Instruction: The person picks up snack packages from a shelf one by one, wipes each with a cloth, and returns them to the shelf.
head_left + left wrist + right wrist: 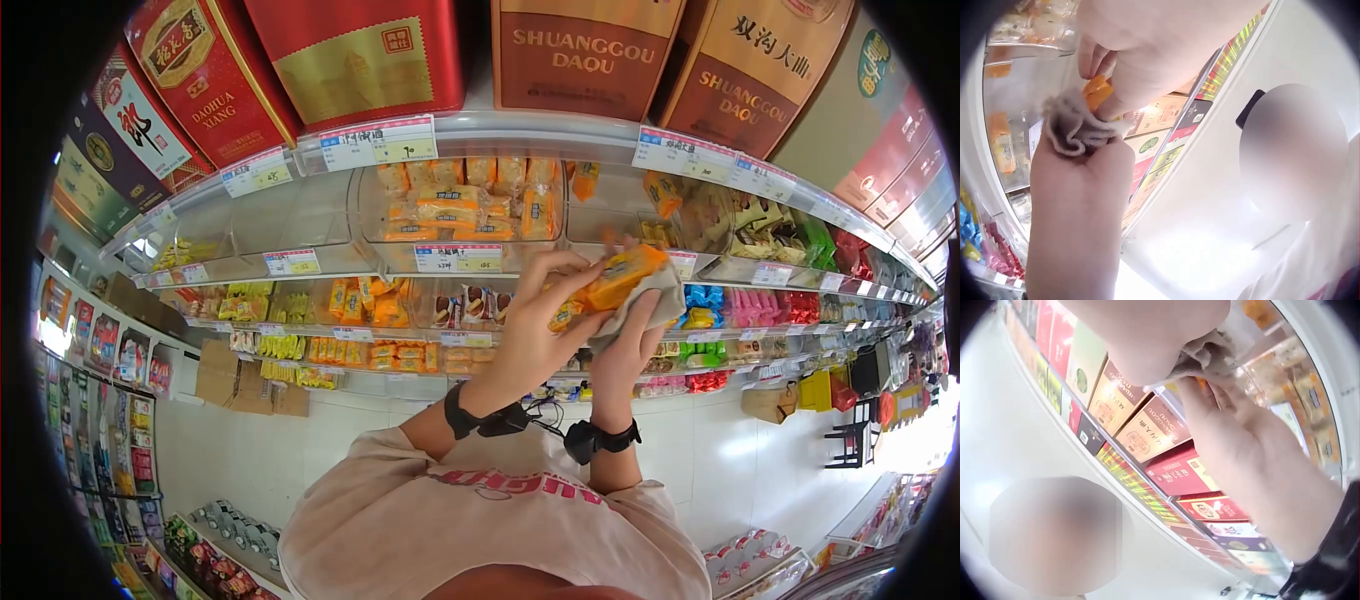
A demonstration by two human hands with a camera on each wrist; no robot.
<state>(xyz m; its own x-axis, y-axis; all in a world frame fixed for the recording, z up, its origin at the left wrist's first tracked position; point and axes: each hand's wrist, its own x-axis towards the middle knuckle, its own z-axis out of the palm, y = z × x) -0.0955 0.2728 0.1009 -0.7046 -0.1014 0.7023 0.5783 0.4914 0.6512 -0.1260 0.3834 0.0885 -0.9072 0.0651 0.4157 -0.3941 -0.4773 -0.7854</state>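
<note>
Several orange-wrapped packets are held between the two hands in front of the shelf. My left hand has its fingers and thumb around them from the left. Pinched in my right hand is a grey cloth, which lies against the packets' right side. The left wrist view shows the cloth bunched over my right thumb, beside an orange wrapper. In the right wrist view the left hand reaches in to the cloth; the packets are mostly hidden there.
Behind the hands, a clear bin has a few orange packets at its edges. Left of it, another bin holds many packets. Liquor boxes stand on the shelf above. Lower tiers hold wrapped snacks. Cardboard lies below left.
</note>
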